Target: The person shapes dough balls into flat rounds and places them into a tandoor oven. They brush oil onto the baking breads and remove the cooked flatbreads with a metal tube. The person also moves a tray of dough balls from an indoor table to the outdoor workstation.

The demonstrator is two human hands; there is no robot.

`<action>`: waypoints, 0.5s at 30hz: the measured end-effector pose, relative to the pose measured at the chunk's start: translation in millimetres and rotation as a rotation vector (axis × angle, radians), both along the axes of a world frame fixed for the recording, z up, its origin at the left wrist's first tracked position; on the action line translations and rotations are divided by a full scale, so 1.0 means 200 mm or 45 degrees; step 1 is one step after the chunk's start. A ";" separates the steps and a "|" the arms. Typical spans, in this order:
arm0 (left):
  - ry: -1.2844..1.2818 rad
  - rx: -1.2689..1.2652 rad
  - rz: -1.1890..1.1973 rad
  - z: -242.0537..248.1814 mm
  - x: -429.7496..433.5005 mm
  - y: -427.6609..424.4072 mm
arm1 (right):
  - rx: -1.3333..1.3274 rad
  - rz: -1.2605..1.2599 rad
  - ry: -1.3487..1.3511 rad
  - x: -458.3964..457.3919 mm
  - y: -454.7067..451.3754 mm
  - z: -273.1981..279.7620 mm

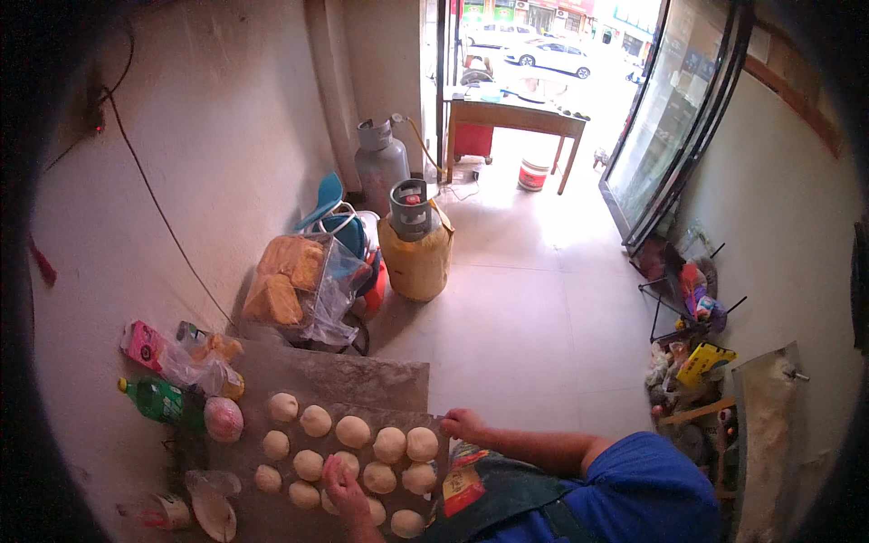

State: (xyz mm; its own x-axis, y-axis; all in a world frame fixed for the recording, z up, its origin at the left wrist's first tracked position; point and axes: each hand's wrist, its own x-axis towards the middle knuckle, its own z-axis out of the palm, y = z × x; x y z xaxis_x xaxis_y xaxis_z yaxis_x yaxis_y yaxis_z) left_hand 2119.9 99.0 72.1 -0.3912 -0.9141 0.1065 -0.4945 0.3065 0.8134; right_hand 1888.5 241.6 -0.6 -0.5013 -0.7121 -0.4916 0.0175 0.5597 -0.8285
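Rows of round pale dough balls (353, 432) lie on a dark flat tray (380, 412) at the bottom of the head view. My left hand (346, 487) reaches in among them from the bottom edge. Its fingers are close together and touch the side of a dough ball (348, 463) in the middle row; whether they grip it cannot be seen. At the tray's upper right corner, my right hand (463, 425) is closed on the rim. My forearm and wrist partly cover some balls in the lower row.
A green bottle (155, 399), a pink-wrapped round item (223, 419) and a plastic cup (155, 510) stand along the wall. Beyond the table are a bag of bread-like blocks (282, 278) and two gas cylinders (415, 254). A wooden table (519, 114) stands at the doorway.
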 end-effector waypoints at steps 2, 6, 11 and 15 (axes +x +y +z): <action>0.169 0.043 -0.009 -0.02 -0.07 -0.01 | 0.000 0.017 0.012 -0.04 -0.02 -0.03; 0.438 0.182 -0.064 -0.07 -0.25 0.02 | 0.000 0.164 -0.043 -0.17 0.01 -0.04; 0.173 0.092 -0.142 0.05 -0.54 0.13 | -0.052 0.433 0.138 -0.39 0.10 -0.06; 0.120 -0.003 -0.173 -0.06 -0.87 0.14 | -0.102 0.623 0.453 -0.70 0.28 -0.16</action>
